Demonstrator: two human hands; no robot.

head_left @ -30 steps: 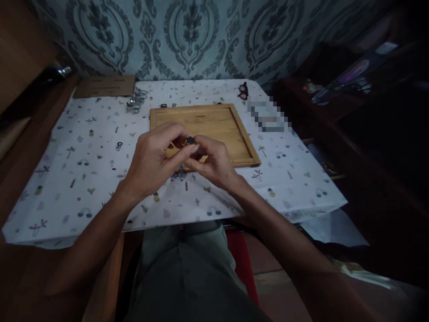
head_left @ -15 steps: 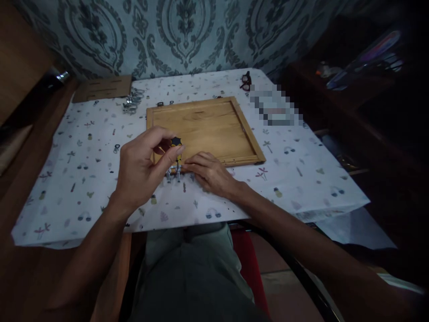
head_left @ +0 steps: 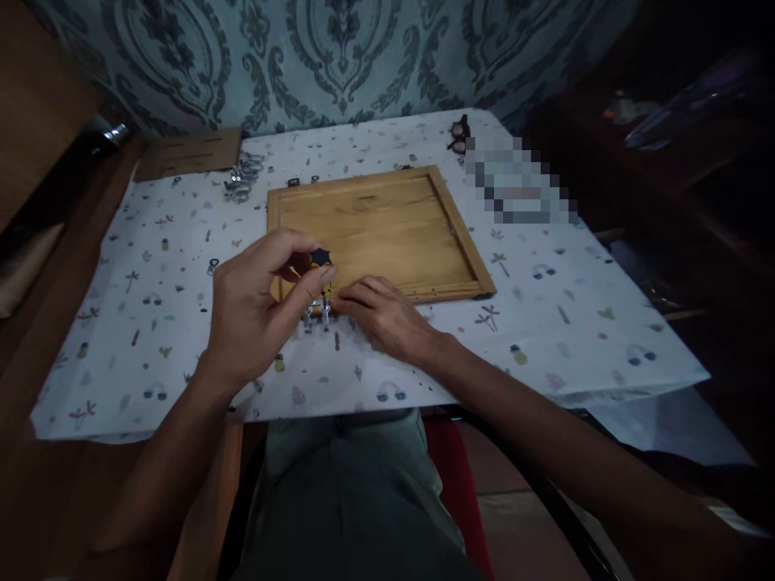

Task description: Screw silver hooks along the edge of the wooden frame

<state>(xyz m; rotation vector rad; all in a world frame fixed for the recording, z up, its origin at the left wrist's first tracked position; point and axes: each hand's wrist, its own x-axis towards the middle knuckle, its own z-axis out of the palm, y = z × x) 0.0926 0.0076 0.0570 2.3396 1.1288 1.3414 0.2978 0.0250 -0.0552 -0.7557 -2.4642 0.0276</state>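
Observation:
My left hand (head_left: 254, 303) is closed round the yellow and black handle of a screwdriver (head_left: 321, 258), held upright over the near edge of a framed wooden panel (head_left: 369, 234). Under the tool a metal hinge (head_left: 325, 313) sits at that edge, its arms sticking out towards me. Close on the right, my right hand (head_left: 387, 315) lies against the panel's near edge, fingertips together beside the hinge. Whatever is between those fingertips is too small to make out.
A pile of metal hinges (head_left: 242, 179) lies at the back left beside a piece of brown cardboard (head_left: 190, 153). Dark glasses (head_left: 460, 135) and a pixelated patch are at the back right. The patterned tablecloth (head_left: 151, 339) covers the table.
The view has shifted slightly, so the panel and table appear a little further right. Both hands keep nearly the same place at the hinge.

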